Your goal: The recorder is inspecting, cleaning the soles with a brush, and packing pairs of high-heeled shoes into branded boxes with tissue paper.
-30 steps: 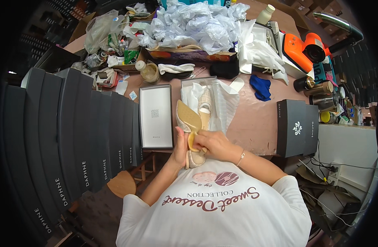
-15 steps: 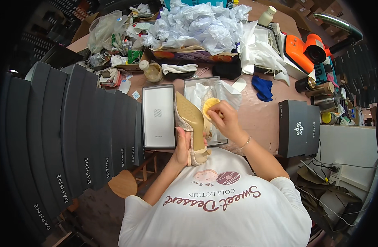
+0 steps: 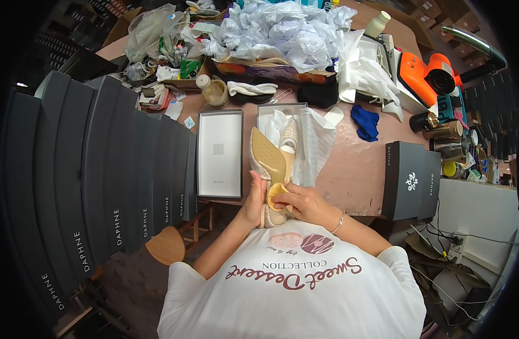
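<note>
again, the yellow pad (image 3: pixel 274 195) meets the pale shoe (image 3: pixel 271 160)

half a second ago the pad was lifted clear, to the right of the shoe; now it lies against the narrow waist of the sole, so contact is restored and the handling of this part looks under way. the shoe stays sole up, toe pointing far, between the white shirt (image 3: pixel 293 305) and the open box (image 3: pixel 282 105) on the surface (image 3: pixel 350 181). of the hands, the left hand (image 3: pixel 253 201) is curled around the shoe's left flank, thumb raised along the side; the right hand (image 3: pixel 308 203) is nearly closed, its fingers pinching the pad and hiding some of the near end.

the sole is smooth, hard-looking and tan, tapering to a sharp toe, while the upper shows cream fabric with a fine check. the pad looks soft, round-edged and slightly folded. farther off, a second shoe (image 3: pixel 290 131) in similar checked cloth lies in the box beside thin, creased tissue paper (image 3: pixel 317 133). a shallow lid (image 3: pixel 220 135), white inside with dark edges, sits just left; a crumpled blue cloth (image 3: pixel 365 122) lies to the far right.
</note>
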Available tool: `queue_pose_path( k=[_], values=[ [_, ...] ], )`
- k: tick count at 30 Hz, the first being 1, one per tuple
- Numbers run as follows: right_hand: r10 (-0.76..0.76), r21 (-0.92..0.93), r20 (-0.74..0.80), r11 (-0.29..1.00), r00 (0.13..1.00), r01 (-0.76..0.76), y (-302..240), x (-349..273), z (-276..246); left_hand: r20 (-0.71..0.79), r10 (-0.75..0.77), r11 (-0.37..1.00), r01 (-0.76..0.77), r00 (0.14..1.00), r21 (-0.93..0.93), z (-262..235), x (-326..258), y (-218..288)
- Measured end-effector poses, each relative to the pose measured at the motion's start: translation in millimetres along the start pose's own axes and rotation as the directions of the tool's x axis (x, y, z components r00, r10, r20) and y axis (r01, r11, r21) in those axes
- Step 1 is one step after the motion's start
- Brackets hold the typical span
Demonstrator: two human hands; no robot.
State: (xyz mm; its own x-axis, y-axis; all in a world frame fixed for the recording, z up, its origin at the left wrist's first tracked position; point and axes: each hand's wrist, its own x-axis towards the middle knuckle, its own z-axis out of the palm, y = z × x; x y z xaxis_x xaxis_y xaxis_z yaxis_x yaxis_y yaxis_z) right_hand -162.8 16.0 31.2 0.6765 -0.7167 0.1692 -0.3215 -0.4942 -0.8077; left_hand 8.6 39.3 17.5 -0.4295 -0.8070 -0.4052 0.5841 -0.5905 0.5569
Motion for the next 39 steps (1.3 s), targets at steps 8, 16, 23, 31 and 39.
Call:
queue_pose_path(
  k=[8, 16, 23, 31, 39],
  values=[
    [-0.016, -0.086, -0.028, 0.996, 0.999, 0.014, -1.9, 5.3, -6.2, -0.043, 0.040, 0.999, -0.039, 0.998, 0.017, 8.8, -1.8, -1.3],
    [-0.033, -0.013, 0.057, 0.999, 0.998, 0.033, -6.7, 9.4, -17.8, 0.031, 0.004, 0.995, -0.007, 0.999, 0.099, -4.2, -1.2, -4.9],
    [-0.079, 0.019, -0.076, 0.997, 0.994, 0.080, 10.6, -2.2, 7.9, 0.010, 0.030, 0.999, -0.030, 1.000, 0.030, -4.9, 1.5, -3.6],
    [0.033, -0.149, -0.424, 0.983, 0.905, -0.105, 39.2, 51.7, -12.4, -0.043, -0.044, 0.971, 0.053, 0.998, 0.234, -16.8, 7.0, -5.2],
    [0.362, 0.219, -0.409, 0.930, 0.837, -0.295, 74.9, 62.8, -10.1, -0.091, 0.049, 0.990, -0.036, 0.995, 0.136, -31.9, 12.6, 6.8]
  ],
)
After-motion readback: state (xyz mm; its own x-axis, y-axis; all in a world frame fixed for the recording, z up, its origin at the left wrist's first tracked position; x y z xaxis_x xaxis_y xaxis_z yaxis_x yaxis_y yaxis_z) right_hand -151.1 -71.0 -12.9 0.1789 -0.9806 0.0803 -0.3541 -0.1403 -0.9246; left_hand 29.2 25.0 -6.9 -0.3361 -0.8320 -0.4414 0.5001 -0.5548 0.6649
